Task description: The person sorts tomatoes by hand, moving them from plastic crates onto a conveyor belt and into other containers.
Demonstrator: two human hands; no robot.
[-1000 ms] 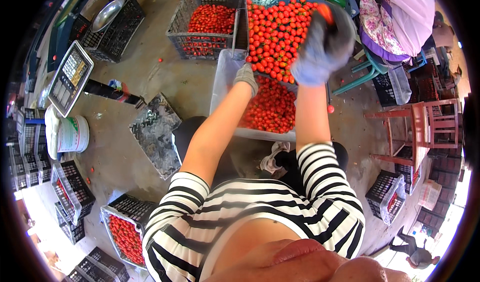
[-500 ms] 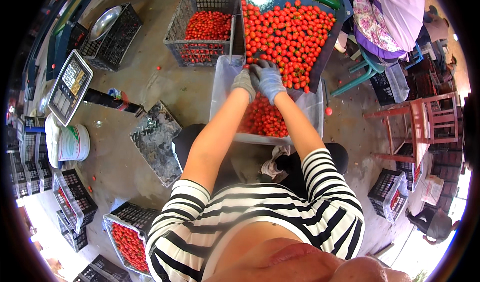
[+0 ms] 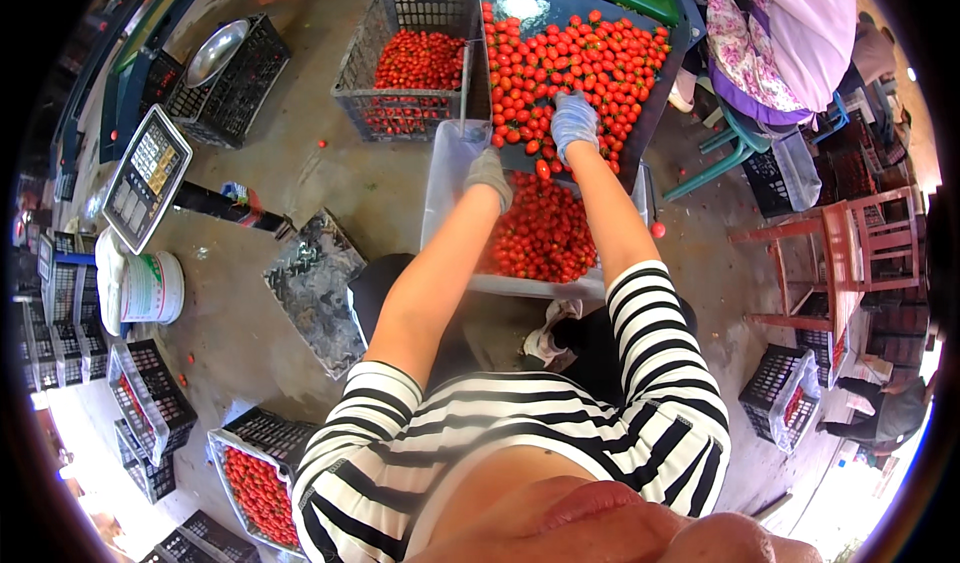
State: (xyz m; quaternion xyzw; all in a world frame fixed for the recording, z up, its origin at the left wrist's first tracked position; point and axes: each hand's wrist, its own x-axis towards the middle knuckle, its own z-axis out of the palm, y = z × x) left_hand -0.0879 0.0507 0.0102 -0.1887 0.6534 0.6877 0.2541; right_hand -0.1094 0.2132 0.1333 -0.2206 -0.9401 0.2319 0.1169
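My right hand [image 3: 575, 123], in a blue-grey work glove, rests among red cherry tomatoes [image 3: 620, 68] on a dark sloping tray [image 3: 637, 143]. Its fingers look extended over the tomatoes, with none gripped. In a grey glove, my left hand [image 3: 489, 176] is beside the tray's lower left corner, over the left side of a plastic-lined crate [image 3: 447, 178]; its fingers are largely hidden. Below the tray's lip, more cherry tomatoes [image 3: 548, 233] fill the crate in front of my knees. A few tomatoes sit at the lip between my two hands.
A black crate [image 3: 355, 103] with smaller tomatoes stands left of the tray. Further left are a scale display [image 3: 148, 178], its platform [image 3: 318, 293] and a white bucket [image 3: 152, 288]. At right, a person sits on a green chair [image 3: 745, 143] near a reddish wooden chair [image 3: 835, 248].
My right hand has moved up the tray, away from my left hand, which shifted slightly down. Tomatoes have left the tray's lower left area, and the crate below holds visibly more.
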